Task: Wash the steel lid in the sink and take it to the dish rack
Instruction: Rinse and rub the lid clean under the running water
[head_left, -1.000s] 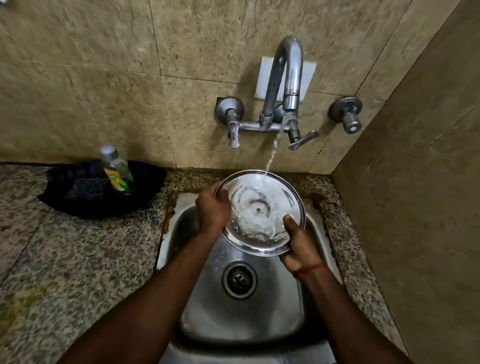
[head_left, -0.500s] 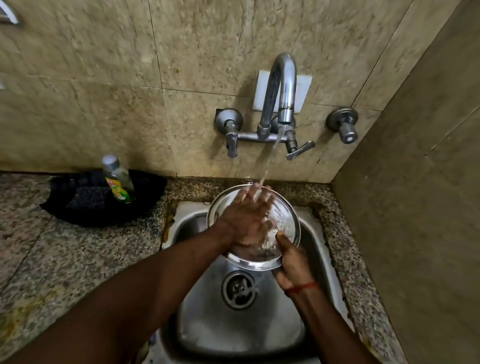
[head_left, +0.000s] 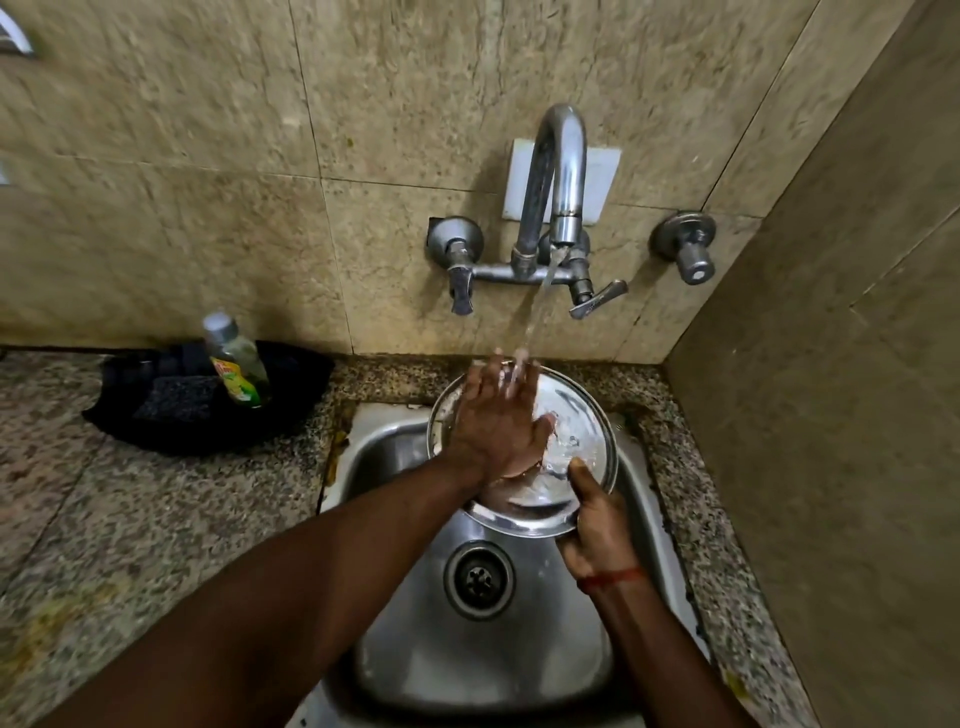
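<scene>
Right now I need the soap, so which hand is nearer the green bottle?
Left. The left hand lies flat on the steel lid, right of the bottle; the right hand grips the lid's rim farther right.

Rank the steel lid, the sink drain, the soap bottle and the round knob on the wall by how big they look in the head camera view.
1. Steel lid, clearly largest.
2. Soap bottle.
3. Sink drain and wall knob: they look close in size, and the drain sits nearer the camera, so I won't rank them.
</scene>
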